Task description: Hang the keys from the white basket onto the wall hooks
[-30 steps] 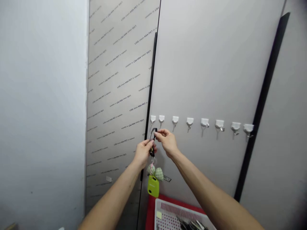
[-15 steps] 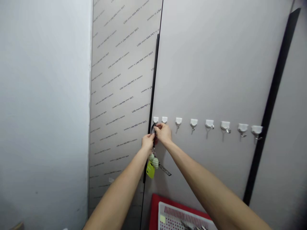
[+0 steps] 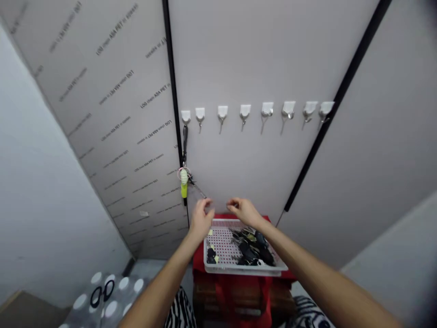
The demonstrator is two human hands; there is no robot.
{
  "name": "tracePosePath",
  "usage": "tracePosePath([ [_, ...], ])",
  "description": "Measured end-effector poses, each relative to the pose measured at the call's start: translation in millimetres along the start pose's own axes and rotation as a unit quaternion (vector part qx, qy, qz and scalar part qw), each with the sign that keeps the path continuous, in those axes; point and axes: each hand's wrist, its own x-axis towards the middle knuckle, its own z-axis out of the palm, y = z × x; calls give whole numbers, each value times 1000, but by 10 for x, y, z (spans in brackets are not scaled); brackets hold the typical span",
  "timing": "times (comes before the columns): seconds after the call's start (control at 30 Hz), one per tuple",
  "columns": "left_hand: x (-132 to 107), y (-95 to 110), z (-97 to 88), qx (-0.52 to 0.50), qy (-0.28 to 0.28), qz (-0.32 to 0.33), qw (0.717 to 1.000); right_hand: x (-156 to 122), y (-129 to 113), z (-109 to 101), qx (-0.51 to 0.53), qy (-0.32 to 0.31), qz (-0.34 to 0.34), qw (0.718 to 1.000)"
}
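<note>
A key bunch [image 3: 184, 177] with a black clip, a pale green charm and a yellow-green tag hangs from the leftmost white wall hook [image 3: 185, 115]. Both hands hover below it, above a white basket [image 3: 218, 267]. My left hand [image 3: 201, 217] has loosely curled, parted fingers and holds nothing. My right hand [image 3: 243, 210] is likewise empty, fingers parted, over the basket's back rim. Several dark keys [image 3: 252, 249] lie inside the basket.
A row of several white hooks [image 3: 266, 110] runs along the grey panel, all bare but the first. The basket rests on a red bag [image 3: 239, 291]. A grey dotted cushion [image 3: 102, 296] lies at the lower left.
The key bunch was hung on the leftmost hook and let go. Both hands dropped away to just above the basket. The view tilted down.
</note>
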Motion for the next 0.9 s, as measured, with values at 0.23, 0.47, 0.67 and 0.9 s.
tracePosePath([
  [0.23, -519, -244, 478, 221, -268, 9, 938, -749, 664, 172, -135, -20, 37, 990],
  [0.47, -491, -315, 581, 144, -313, 6, 939, -695, 395, 405, -80, -69, 27, 994],
  [0.67, -474, -399, 654, 132, -287, -48, 948, -696, 410, 250, 8, -2, 27, 1000],
  [0.9, -463, -363, 662, 138, -274, -76, 949, -745, 691, -77, -287, -76, 72, 952],
])
